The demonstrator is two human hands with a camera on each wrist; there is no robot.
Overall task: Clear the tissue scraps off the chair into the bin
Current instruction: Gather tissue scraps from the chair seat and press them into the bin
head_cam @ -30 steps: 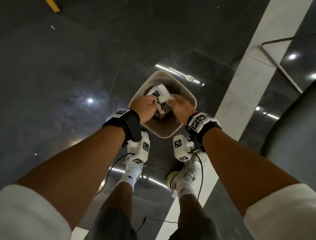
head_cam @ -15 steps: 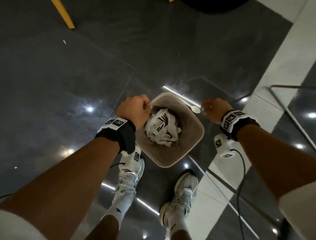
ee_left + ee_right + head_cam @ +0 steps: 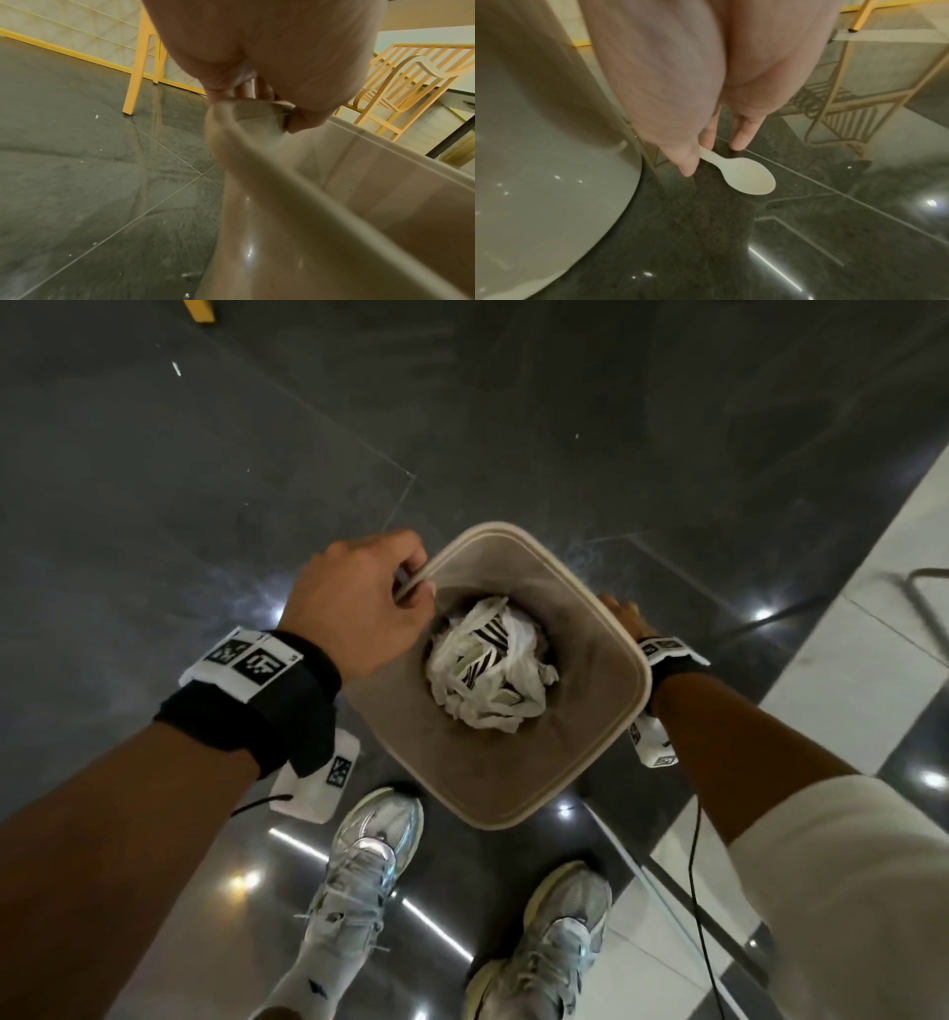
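1. Left hand (image 3: 359, 603) grips the near-left rim of the beige bin (image 3: 634, 683), fingers curled over the edge (thumb inside in the left wrist view).
2. Tissue scraps (image 3: 488, 670) sit crumpled in the bottom of the bin, white with black stripes.
3. Right hand (image 3: 680, 85) is down beside the bin, fingers reaching a white plastic spoon (image 3: 744, 178) on the dark floor (image 3: 205, 480); they touch its handle, whether they grip it I cannot tell.

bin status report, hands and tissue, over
Left hand grips bin rim. Right hand fingers straight, down at white spoon on floor. Tissue scraps in bin. Nothing blocking.
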